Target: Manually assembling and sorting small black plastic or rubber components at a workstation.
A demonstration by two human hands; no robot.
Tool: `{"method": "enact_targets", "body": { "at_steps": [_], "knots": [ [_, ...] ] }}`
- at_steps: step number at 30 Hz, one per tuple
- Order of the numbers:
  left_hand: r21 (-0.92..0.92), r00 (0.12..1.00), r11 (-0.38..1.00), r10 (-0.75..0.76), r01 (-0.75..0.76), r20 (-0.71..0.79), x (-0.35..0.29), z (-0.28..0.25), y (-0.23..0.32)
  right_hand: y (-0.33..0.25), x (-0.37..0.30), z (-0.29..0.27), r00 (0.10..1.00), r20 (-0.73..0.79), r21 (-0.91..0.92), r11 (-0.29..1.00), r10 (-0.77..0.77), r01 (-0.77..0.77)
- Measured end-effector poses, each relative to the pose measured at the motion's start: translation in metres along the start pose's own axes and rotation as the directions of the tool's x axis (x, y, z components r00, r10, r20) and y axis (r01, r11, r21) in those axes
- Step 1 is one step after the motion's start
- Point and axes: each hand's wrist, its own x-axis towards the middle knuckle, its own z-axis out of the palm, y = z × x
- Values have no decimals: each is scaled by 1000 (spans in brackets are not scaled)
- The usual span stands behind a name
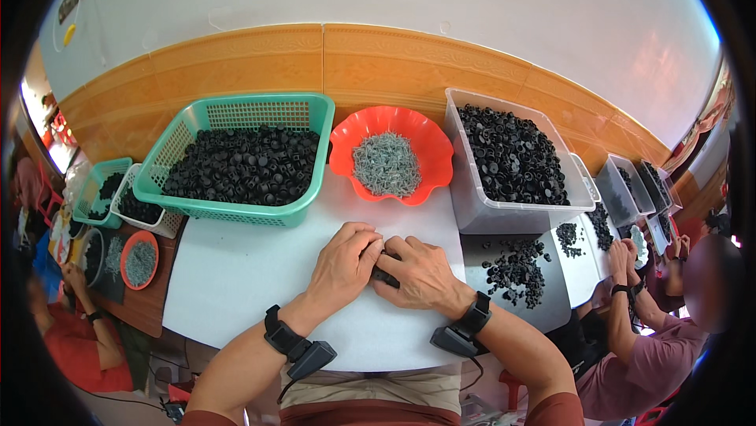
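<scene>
Over the white tabletop [236, 276], my left hand [343, 265] and my right hand [417, 276] meet with fingers curled together. Between them shows a small black plastic part [384, 276], mostly covered by my fingers. Both hands are closed on it. Beyond my hands stands a red wavy-rimmed bowl [346, 160] of small grey metal pins or screws [386, 164]. A green basket [315, 182] to the left holds many black plastic pieces [244, 166]. On the right, a clear plastic bin [504, 217] holds other black pieces [516, 158].
Loose small black parts [518, 272] lie on a dark surface by my right forearm. Behind the containers rises a wall with orange tiles [260, 52]. Co-workers sit on both sides, one in a pink shirt [646, 371] at right, with more baskets and bins near them.
</scene>
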Motion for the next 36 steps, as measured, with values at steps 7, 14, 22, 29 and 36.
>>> {"method": "enact_targets", "body": {
  "at_steps": [7, 14, 22, 29, 36],
  "knots": [
    [-11, 1000, 1000, -16, 16, 14, 0, 0, -1, 0, -2, 4, 999, -36, 45, 999, 20, -19],
    [-5, 1000, 1000, -6, 6, 11, 1, -2, 0, 2, -4, 9, 998, -52, 21, 999, 35, -34],
    [-8, 1000, 1000, -2, 2, -9, 0, 1, -3, 3, -3, 8, 998, -47, 89, 995, 40, -36],
    [-23, 1000, 1000, -7, 7, -4, 0, 0, -2, 10, -5, 10, 988, -145, 141, 989, 56, -35],
    [-14, 1000, 1000, 5, -5, -22, 2, 2, -3, 10, 1, 6, 980, -177, 187, 981, 91, -57]
  ]
}}
